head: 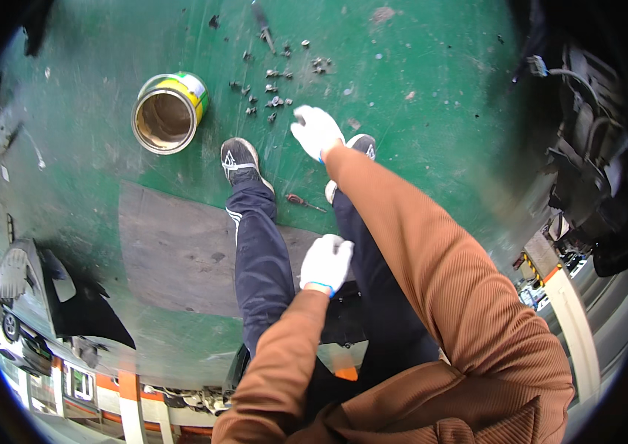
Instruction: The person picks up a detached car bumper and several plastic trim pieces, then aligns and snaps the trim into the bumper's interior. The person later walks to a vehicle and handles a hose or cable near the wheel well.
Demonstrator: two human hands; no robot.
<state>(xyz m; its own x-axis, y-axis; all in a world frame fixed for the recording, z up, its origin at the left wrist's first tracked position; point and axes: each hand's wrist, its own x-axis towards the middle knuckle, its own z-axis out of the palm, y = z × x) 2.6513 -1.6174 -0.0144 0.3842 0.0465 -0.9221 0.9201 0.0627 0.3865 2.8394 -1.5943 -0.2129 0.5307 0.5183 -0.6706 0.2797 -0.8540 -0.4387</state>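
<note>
Above the green floor [425, 105], my white-gloved right hand [317, 132] reaches forward over the toe of my right shoe. Its fingers curl downward, just short of a scatter of small metal screws or bolts [275, 101]; whether it holds one cannot be seen. Closer to my body, between my legs, is my left hand [327, 262], also in a white glove. Those fingers are bent and point away from the camera, so their grip is hidden. A screwdriver with a red handle [294, 198] lies between my feet. Beyond the fasteners rests a dark-handled screwdriver [260, 16].
An open metal tin [164, 122] with brown residue stands left of the fasteners. A worn grey mat [178, 250] lies beside my left leg. Dark car parts [597, 150] are at right, and a black car fender [84, 305] is at lower left.
</note>
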